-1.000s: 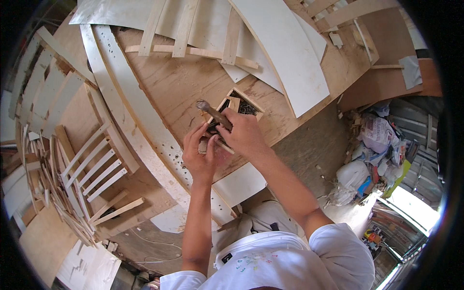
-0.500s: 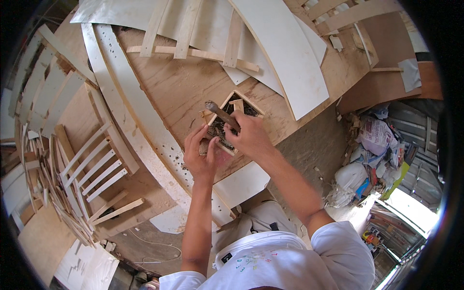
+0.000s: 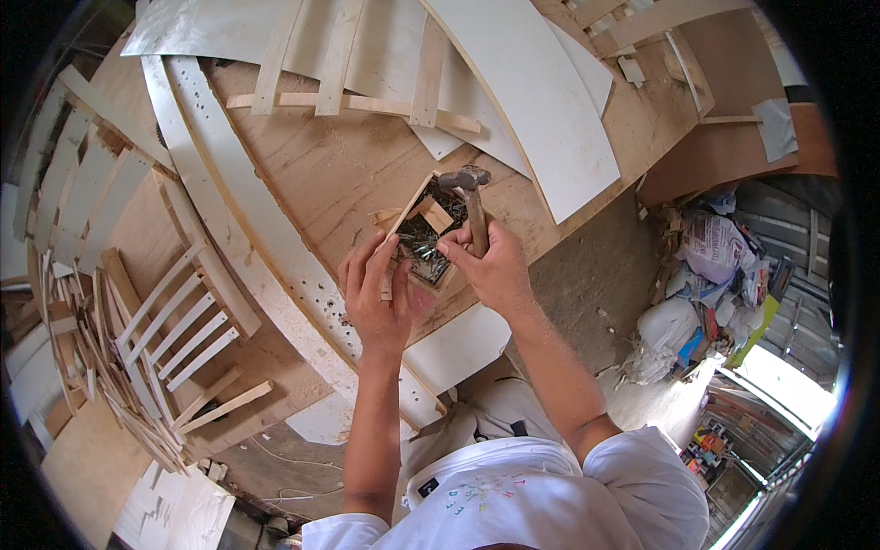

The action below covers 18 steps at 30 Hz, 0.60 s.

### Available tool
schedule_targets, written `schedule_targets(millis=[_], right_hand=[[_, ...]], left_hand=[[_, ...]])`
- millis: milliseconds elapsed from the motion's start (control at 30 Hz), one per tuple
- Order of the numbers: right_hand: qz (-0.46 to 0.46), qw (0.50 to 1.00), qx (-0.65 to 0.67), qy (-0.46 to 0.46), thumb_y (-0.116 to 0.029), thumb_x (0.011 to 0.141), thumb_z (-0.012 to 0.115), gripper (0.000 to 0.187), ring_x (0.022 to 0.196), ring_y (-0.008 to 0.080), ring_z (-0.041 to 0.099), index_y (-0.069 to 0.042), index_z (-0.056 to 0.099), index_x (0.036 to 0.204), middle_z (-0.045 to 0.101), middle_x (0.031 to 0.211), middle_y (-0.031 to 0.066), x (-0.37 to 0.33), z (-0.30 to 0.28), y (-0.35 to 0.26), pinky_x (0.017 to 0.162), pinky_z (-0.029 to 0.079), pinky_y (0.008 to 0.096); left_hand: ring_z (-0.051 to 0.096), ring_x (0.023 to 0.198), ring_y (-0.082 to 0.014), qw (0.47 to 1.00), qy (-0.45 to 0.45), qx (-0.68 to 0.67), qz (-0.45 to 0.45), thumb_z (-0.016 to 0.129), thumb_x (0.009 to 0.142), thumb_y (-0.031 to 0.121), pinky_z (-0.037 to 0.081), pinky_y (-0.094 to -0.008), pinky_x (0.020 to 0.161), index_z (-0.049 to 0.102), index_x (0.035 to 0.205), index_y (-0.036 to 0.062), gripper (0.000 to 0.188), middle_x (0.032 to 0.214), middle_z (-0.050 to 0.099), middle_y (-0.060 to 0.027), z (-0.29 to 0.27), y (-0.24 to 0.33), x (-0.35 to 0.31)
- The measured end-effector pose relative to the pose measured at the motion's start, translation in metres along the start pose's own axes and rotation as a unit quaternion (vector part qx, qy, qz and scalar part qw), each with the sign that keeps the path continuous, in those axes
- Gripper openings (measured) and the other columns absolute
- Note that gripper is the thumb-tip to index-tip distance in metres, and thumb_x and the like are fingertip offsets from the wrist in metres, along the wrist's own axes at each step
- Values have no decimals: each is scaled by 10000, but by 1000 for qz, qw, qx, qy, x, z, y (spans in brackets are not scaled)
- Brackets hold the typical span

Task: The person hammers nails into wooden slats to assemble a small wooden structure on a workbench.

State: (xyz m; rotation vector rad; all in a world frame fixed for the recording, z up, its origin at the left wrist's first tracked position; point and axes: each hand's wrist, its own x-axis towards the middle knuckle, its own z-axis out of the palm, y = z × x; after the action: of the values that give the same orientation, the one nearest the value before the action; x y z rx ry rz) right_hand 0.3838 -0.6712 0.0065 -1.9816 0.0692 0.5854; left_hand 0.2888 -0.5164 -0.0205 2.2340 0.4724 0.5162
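My right hand (image 3: 500, 275) is closed round the handle of a hammer (image 3: 475, 216), its metal head pointing away from me. The right thumb and forefinger reach over a small wooden box (image 3: 410, 203) full of loose nails (image 3: 423, 246). Whether those fingertips pinch a nail is too small to tell. A light wood block (image 3: 434, 215) lies among the nails. On the box's near left side, my left hand (image 3: 376, 302) grips the wall, fingers outside and thumb near the close corner.
A plywood table (image 3: 312, 156) bears the box. White curved panels (image 3: 541, 119) and a slatted wooden frame (image 3: 339, 101) lie beyond it. A long curved white strip (image 3: 240, 213) with holes runs along the left. Further left are more slats (image 3: 192, 335); bags (image 3: 665, 335) are piled on the right.
The hammer has swung from lying across the box, head leftward, to pointing away over its right side. My right hand has turned with it. The left hand stays at the box.
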Motion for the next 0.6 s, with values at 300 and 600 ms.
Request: schedule_targets(millis=[300,600], right_hand=[[-73,990,-119,31,-174,869,854,250,640,114,605,-40,691,1003,688,758,15,-2,12,-11,626,496,321],[-208,941,-266,-25,-124,893,793,231,792,402,721,-19,626,1012,694,795,188,14,22,-14,648,529,472]], left_hand=[[737,1071,-260,986,18,-117,-114,769,922,-10,578,-360,932,733,1268,48,353,1207,752,-139,6,-16,-2],[759,1022,-265,988,15,-111,-104,825,866,0,581,-351,903,782,1161,67,305,1109,784,-123,7,-25,-4]])
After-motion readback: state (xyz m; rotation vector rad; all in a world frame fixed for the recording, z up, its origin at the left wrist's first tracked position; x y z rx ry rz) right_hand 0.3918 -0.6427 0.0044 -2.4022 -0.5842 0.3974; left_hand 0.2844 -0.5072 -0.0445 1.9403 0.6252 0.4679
